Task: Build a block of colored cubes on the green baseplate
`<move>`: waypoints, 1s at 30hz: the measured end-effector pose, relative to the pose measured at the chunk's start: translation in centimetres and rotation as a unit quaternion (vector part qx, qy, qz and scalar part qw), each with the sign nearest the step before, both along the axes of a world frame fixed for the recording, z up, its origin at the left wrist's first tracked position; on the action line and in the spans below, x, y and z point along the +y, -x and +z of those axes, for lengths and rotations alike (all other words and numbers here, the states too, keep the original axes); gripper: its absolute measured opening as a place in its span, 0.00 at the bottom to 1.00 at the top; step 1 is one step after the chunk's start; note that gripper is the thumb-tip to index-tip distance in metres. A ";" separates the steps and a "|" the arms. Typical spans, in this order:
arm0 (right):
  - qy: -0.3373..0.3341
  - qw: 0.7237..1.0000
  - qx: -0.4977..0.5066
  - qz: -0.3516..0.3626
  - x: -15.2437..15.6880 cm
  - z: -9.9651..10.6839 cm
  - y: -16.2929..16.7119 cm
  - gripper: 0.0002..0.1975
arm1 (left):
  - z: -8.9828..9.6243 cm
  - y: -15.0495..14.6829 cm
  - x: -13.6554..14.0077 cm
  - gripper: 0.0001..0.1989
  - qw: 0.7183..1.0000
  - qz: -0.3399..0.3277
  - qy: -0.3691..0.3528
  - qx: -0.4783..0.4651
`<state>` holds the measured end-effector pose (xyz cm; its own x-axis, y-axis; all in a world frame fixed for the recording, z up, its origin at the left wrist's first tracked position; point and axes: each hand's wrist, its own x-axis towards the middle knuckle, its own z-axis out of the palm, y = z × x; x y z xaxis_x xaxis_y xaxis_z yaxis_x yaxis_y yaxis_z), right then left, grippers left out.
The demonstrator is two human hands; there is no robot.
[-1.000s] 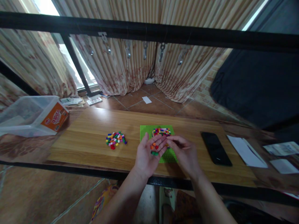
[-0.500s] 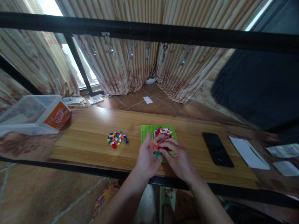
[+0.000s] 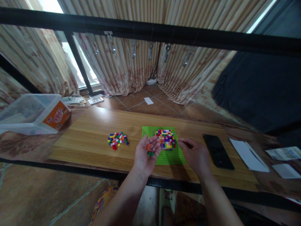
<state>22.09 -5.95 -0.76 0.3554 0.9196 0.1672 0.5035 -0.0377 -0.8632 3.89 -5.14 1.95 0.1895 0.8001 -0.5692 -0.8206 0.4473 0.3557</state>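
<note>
My left hand (image 3: 144,155) is palm up and cupped, with several small orange and green building bricks (image 3: 150,153) lying in it. Its fingertips are close to the left side of a multicoloured block of bricks (image 3: 166,139), which stands on a green studded baseplate (image 3: 172,159). To the right of that block, my right hand (image 3: 194,154) has thumb and forefinger pinched together over the baseplate's right edge. A tiny brick seems to be in this pinch, mostly covered by the fingers.
A loose pile of mixed bricks (image 3: 117,139) lies left on the wooden board (image 3: 89,141). A black phone (image 3: 218,151) and white paper (image 3: 248,155) lie to the right. At the far left stands a clear plastic bin (image 3: 30,113). A black bar (image 3: 141,29) crosses above the board.
My right hand has left the left palm and moved right, to the far side of the brick block. My left hand has shifted slightly left, so more of the block shows.
</note>
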 end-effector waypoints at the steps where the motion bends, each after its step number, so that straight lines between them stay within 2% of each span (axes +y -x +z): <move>1: 0.004 1.000 -0.022 0.003 0.0 0.0 0.0 0.12 | 0.0 0.0 0.0 0.15 1.000 -0.001 -0.001 0.001; 9: 0.002 0.994 -0.104 0.043 0.0 -0.5 0.8 0.14 | -0.1 0.1 0.0 0.15 1.000 0.002 -0.011 -0.003; 17: 0.007 0.997 -0.080 0.015 0.7 -1.2 1.2 0.13 | -0.1 0.2 0.0 0.14 1.000 0.004 -0.010 -0.004; 24: 0.011 0.998 0.061 -0.012 1.5 -1.7 1.1 0.15 | -0.1 0.2 0.0 0.14 1.000 0.004 -0.011 0.000; 30: 0.055 0.978 0.201 0.002 2.1 -2.3 0.0 0.18 | 0.0 0.1 0.0 0.14 1.000 0.002 -0.006 0.002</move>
<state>22.05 -3.86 -3.09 0.3680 0.9260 -0.0845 0.1249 -0.1393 -0.9823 3.79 -5.16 1.94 0.1832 0.8077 -0.5604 -0.8210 0.4392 0.3647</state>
